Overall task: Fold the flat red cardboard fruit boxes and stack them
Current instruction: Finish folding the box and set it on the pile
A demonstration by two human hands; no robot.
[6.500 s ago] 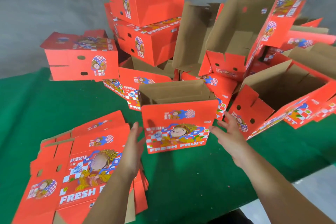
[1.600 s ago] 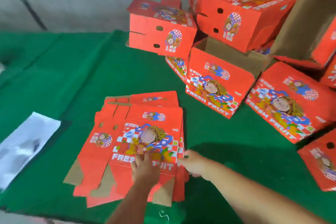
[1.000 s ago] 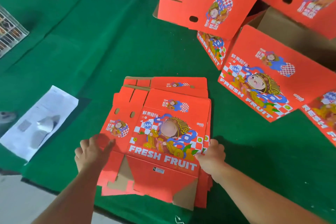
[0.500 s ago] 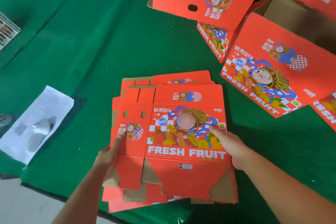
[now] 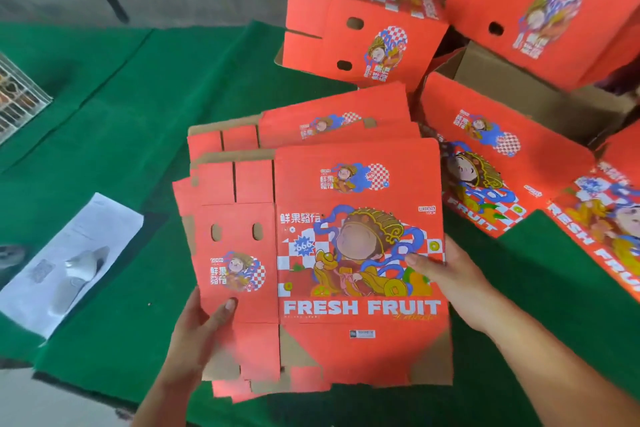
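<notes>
A flat red cardboard box (image 5: pixel 346 253) printed with FRESH FRUIT is lifted off the pile of flat boxes (image 5: pixel 332 125) on the green table. My left hand (image 5: pixel 204 326) grips its lower left edge, thumb on the printed side. My right hand (image 5: pixel 446 277) grips its right edge, thumb on top. Folded red boxes stand behind: one closed box (image 5: pixel 363 35) at the back, an open one (image 5: pixel 491 149) to the right.
The green cloth table (image 5: pixel 138 107) runs left and back. A white paper sheet (image 5: pixel 69 260) lies at the left near the table's edge. A wire rack (image 5: pixel 17 94) is at the far left. More red boxes (image 5: pixel 554 3) crowd the upper right.
Both hands have taken the top flat box by its edges and raised it off the pile toward me. The view has tilted up a little.
</notes>
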